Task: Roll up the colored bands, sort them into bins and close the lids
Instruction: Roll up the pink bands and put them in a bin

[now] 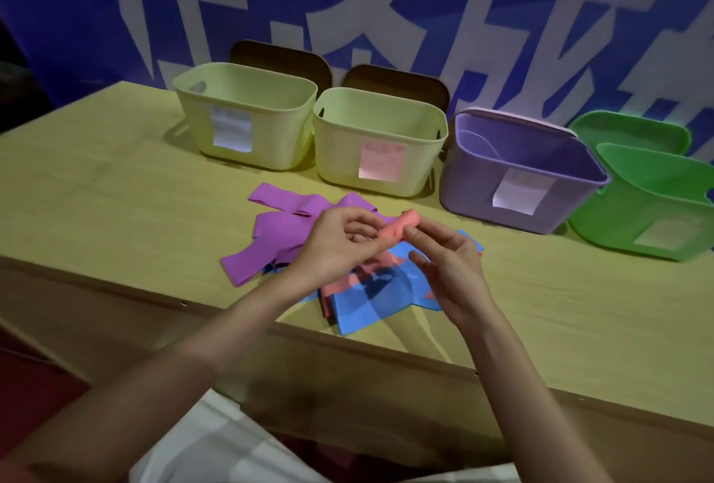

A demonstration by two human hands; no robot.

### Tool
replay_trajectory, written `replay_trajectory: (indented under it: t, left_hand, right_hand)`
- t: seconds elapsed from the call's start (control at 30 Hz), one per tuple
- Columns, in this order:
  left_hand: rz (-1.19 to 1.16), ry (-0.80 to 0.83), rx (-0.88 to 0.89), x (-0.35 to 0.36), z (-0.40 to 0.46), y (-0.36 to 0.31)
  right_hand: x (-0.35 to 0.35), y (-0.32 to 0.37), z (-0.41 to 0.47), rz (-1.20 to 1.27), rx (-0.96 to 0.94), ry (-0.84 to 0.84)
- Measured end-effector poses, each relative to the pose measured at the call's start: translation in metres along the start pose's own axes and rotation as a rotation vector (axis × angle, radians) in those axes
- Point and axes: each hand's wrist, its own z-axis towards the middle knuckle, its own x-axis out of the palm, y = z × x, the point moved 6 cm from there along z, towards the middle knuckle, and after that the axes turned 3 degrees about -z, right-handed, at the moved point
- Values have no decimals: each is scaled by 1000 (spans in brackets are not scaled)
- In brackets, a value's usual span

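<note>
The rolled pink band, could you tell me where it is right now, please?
In the head view, the rolled pink band is held above the table between the left hand and right hand, over the loose bands, near the pink-labelled bin.

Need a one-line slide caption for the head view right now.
Both hands, left hand and right hand, hold a rolled pink band above loose flat bands before four open plastic bins.

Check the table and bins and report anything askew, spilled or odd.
Nothing is spilled or damaged. The purple bands, blue bands and pink bands lie in a loose overlapping heap, unrolled. All four bins are open: brown lids stand behind the yellow bins, a green lid behind the green bin.
</note>
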Motion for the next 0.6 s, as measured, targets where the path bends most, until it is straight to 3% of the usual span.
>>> replay_trajectory:
  t: [0.2,0.6]
  left_hand:
    - [-114,-46,-56,-2,26,-2]
    - [-69,-32,119,-45,135,-61]
  right_hand:
    - [6,16,28,-32,-37,10]
    - [41,101,145,-163,-169,-13]
